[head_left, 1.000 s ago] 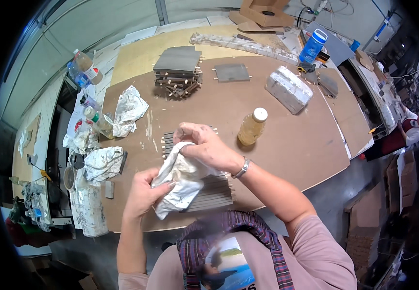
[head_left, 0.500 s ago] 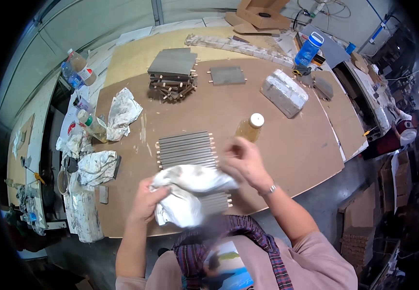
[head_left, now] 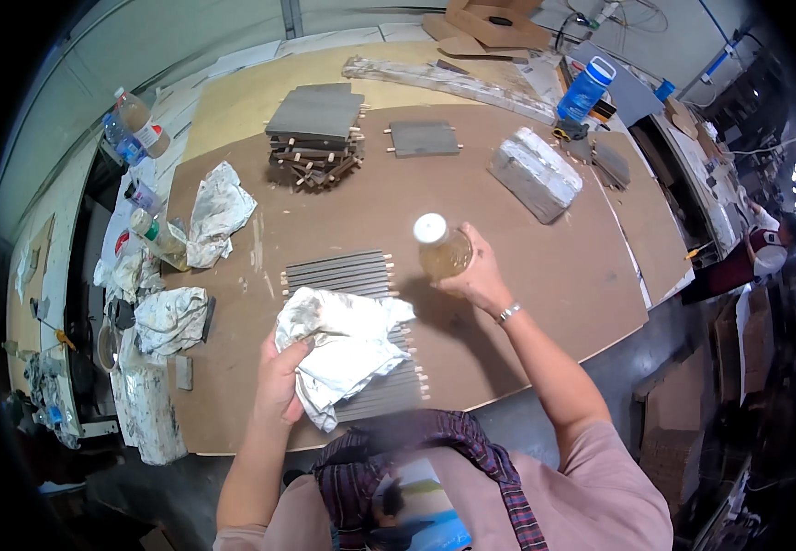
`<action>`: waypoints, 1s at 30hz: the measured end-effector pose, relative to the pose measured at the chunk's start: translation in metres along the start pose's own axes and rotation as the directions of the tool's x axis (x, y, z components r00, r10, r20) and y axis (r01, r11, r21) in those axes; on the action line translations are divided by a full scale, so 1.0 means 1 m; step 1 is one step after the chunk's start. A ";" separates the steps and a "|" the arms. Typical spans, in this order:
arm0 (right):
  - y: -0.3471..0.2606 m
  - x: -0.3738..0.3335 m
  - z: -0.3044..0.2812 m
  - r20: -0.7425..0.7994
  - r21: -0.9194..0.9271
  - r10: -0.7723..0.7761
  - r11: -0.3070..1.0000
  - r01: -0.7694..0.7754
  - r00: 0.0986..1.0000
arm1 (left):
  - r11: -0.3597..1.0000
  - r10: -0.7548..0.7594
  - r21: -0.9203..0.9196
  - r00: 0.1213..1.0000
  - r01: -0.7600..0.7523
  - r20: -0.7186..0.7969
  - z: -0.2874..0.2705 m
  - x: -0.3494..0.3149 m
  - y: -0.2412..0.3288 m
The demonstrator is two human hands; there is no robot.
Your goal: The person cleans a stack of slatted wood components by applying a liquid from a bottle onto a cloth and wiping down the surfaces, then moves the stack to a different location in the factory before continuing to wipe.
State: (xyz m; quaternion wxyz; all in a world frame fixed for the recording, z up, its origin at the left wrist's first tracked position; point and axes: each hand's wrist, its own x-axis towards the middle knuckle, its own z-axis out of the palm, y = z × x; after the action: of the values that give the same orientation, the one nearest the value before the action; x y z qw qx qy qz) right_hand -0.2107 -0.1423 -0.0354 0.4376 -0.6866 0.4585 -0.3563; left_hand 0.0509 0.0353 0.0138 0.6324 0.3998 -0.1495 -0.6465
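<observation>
My left hand [head_left: 280, 378] grips a bunched white cloth [head_left: 338, 344] with grey stains, thumb on top. Beneath the cloth lies a row of narrow grey slats [head_left: 338, 268] with pale wooden pegs sticking out at their ends; the cloth hides the middle of the row. My right hand [head_left: 479, 275] is wrapped round a clear bottle [head_left: 441, 248] of yellowish liquid with a white cap. The bottle is tilted and appears raised, to the right of the slats.
Farther back stand a stack of grey pegged boards [head_left: 313, 124] and a single board [head_left: 424, 139]. A plastic-wrapped block [head_left: 536, 174] and a blue bottle [head_left: 587, 90] are at the right. Stained cloths [head_left: 222, 213] and bottles [head_left: 155, 234] crowd the left edge. Another person [head_left: 765, 243] is far right.
My right hand has closed round the bottle and brought it left and tilted it. The cloth in my left hand has shifted and hangs more spread out over the slats.
</observation>
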 end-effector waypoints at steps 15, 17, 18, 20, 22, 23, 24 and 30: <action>-0.081 -0.032 0.042 0.389 -0.621 -0.398 0.553 0.555 0.831 | 0.999 0.007 -0.053 0.999 -0.005 0.037 -0.018 -0.006 -0.013; -0.091 -0.030 0.038 0.386 -0.631 -0.436 0.519 0.577 0.813 | 0.999 0.019 -0.049 0.999 -0.017 0.029 -0.023 -0.007 -0.016; -0.093 -0.029 0.036 0.378 -0.638 -0.458 0.501 0.585 0.804 | 0.999 0.024 -0.046 0.999 -0.023 0.026 -0.025 -0.007 -0.017; -0.097 -0.029 0.033 0.379 -0.657 -0.480 0.463 0.595 0.791 | 0.999 0.024 -0.045 0.999 -0.022 0.031 -0.025 -0.008 -0.018; -0.100 -0.029 0.030 0.402 -0.671 -0.479 0.425 0.607 0.780 | 0.999 0.025 -0.040 0.999 -0.024 0.032 -0.024 -0.008 -0.019; -0.101 -0.030 0.029 0.414 -0.682 -0.446 0.425 0.595 0.793 | 0.999 0.027 -0.037 0.999 -0.025 0.029 -0.023 -0.008 -0.019; -0.103 -0.031 0.028 0.426 -0.693 -0.413 0.424 0.584 0.805 | 0.999 0.028 -0.034 0.999 -0.027 0.027 -0.023 -0.008 -0.019; -0.120 -0.035 0.024 0.411 -0.698 -0.409 0.433 0.570 0.814 | 0.998 0.060 0.004 0.997 -0.060 0.039 -0.025 -0.011 -0.018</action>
State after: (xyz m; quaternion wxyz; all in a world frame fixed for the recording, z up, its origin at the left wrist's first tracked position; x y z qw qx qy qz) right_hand -0.1625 -0.0792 0.0636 -0.0002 -0.9385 0.3055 -0.1608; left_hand 0.0548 0.0564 -0.0107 0.6475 0.3839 -0.1753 -0.6346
